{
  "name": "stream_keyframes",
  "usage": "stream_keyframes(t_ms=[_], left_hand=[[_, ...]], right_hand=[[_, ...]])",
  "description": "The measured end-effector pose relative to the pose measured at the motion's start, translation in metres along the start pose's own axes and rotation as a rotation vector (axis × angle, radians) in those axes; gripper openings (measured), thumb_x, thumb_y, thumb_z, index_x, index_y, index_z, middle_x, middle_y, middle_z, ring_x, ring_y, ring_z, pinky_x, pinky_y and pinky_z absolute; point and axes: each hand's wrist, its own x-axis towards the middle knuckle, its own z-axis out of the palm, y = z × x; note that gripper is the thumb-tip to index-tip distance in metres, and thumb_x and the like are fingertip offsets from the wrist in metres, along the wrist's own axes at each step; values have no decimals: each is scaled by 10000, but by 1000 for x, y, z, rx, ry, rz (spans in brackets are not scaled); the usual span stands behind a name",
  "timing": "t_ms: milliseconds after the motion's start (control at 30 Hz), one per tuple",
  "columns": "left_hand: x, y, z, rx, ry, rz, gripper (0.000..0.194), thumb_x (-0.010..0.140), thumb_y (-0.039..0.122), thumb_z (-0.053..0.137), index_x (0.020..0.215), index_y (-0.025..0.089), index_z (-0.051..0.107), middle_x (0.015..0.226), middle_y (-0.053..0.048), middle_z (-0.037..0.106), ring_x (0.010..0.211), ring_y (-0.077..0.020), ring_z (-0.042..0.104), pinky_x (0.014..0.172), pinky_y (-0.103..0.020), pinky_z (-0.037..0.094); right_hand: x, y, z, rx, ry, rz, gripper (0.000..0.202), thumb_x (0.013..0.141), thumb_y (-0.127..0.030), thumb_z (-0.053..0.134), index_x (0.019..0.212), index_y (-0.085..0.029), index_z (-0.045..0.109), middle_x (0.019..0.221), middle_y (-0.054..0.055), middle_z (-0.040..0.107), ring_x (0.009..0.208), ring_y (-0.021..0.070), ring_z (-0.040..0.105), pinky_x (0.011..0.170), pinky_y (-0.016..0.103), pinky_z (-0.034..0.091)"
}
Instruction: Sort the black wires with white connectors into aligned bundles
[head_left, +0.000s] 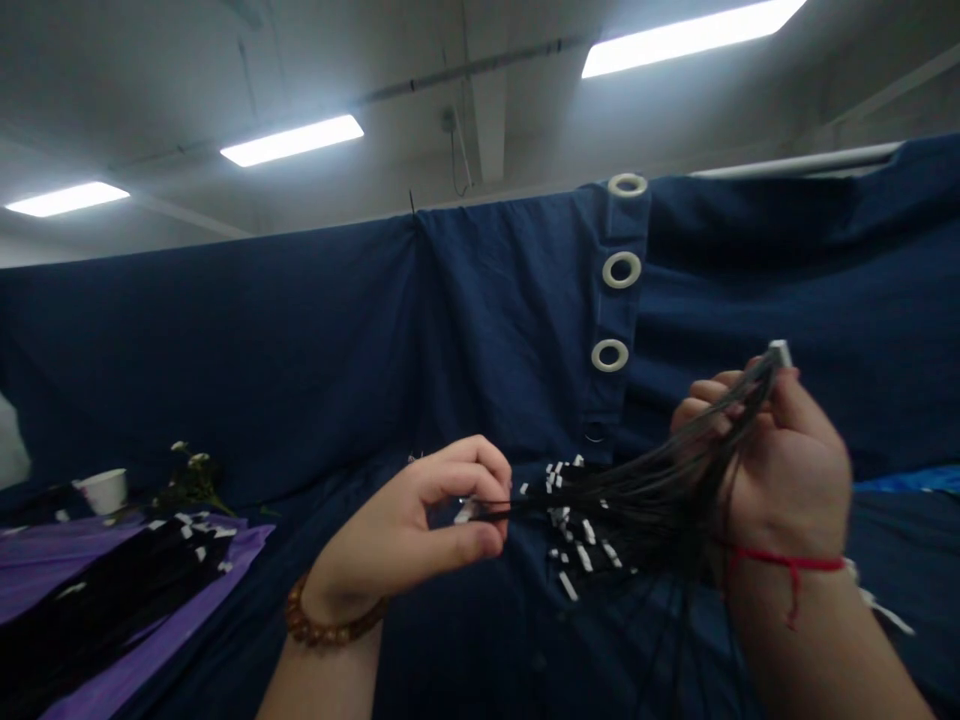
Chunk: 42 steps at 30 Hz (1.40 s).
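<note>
Left hand, beaded, pinches one end of the black strands between thumb and fingers — right hand grips their white-tipped upper end, above the blue cloth.

A dark blue cloth covers the surface. On it, at left, lies a purple cloth bearing black strands with white ends; a white cup and white flowers sit near its far edge.
</note>
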Motion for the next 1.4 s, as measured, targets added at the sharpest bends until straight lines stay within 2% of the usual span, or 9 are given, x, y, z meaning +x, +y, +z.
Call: stream_keyframes(t_ms=[233,400,500,633,767,867,967,1100,1400], left_hand=[[-2,-7,-3,-319,98,-93,181,824,294,530,759,138,596,768,-45,566,756,-121,527,710,-247,403],[-5,-7,-5,-201,-101,-290,126,742,210,622,845,141,599,771,-22,592,741,-110,597,657,-204,445],[-7,-4,-3,-147,-112,-300,390,714,166,618,1094,199,535,751,15,541,776,-136,619,702,-239,472],[-4,-8,0,-6,19,-362,794,707,132,578,1379,274,179,752,28,598,743,-136,610,713,-279,473],[4,-24,1,66,338,-349,822,784,192,498,1402,271,-38,688,22,619,631,-135,593,587,-252,449],[9,-31,1,151,518,-318,577,819,237,439,1354,266,226,724,1,624,638,-142,601,587,-257,448],[10,-27,2,462,432,-293,224,777,182,446,939,220,596,829,-21,637,765,-164,600,681,-279,432],[10,-19,9,685,291,-349,205,792,222,445,916,227,607,756,-18,642,745,-181,594,673,-291,400],[13,-23,12,19,237,-441,216,859,306,339,912,170,499,608,17,560,523,-128,591,529,-232,420]], right_hand=[[3,17,-5,-44,-43,-80,116,833,-231,474,752,-150,495,584,-46,347,434,36,337,363,135,287],[1,21,-2,-88,13,-109,132,845,-232,464,748,-150,501,573,-46,354,439,41,345,364,140,276],[-1,23,-2,-100,6,-107,134,844,-225,460,741,-146,494,573,-46,349,442,40,351,366,139,276],[-1,25,-4,-152,-56,-110,112,825,-243,474,760,-152,485,614,-39,368,462,44,368,375,146,276],[2,26,-6,-174,-33,-129,189,844,-267,437,699,-146,432,620,-40,354,472,42,374,413,154,326],[2,28,-7,-239,-35,-147,196,849,-285,448,713,-145,433,661,-33,405,516,44,430,480,165,388],[-2,35,-7,-412,-86,-169,152,814,-299,534,793,-158,480,714,-19,473,569,63,493,507,175,414],[-12,45,-4,-598,-240,-226,159,806,-310,549,801,-175,465,672,-31,453,556,72,496,491,175,407],[-13,47,-6,-635,-287,-194,177,831,-346,528,830,-182,459,648,-34,442,448,52,422,339,140,279]])
